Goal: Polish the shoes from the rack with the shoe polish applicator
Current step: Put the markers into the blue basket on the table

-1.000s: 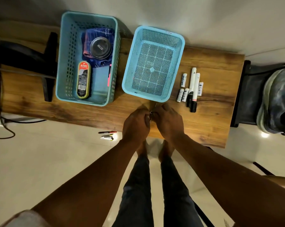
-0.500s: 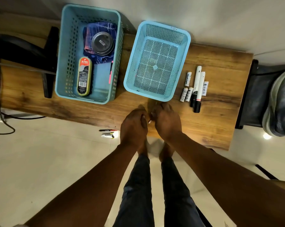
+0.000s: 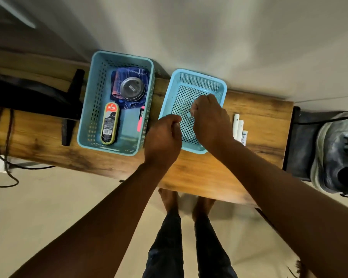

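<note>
The Kiwi shoe polish applicator (image 3: 109, 123) lies in the teal basket (image 3: 89, 109) on the wooden table. A grey shoe (image 3: 337, 153) sits on a dark rack (image 3: 297, 145) at the right edge. My right hand (image 3: 211, 123) hovers over the empty light blue mesh basket (image 3: 199, 81), its thumb and forefinger pinched together on what looks like a small pale thing. My left hand (image 3: 163, 139) is curled into a fist at that basket's near left corner, and I see nothing in it.
The teal basket also holds a round metal tin (image 3: 132, 89) on a blue cloth (image 3: 117, 77) and a pink pen (image 3: 141, 122). White markers (image 3: 238, 126) lie right of the mesh basket. Black cables (image 3: 4, 157) hang at the left. My bare feet stand below the table edge.
Both hands left the table's near edge, where they were pressed together, and moved up. The right one is now over the mesh basket, the left beside it. The camera view shifted.
</note>
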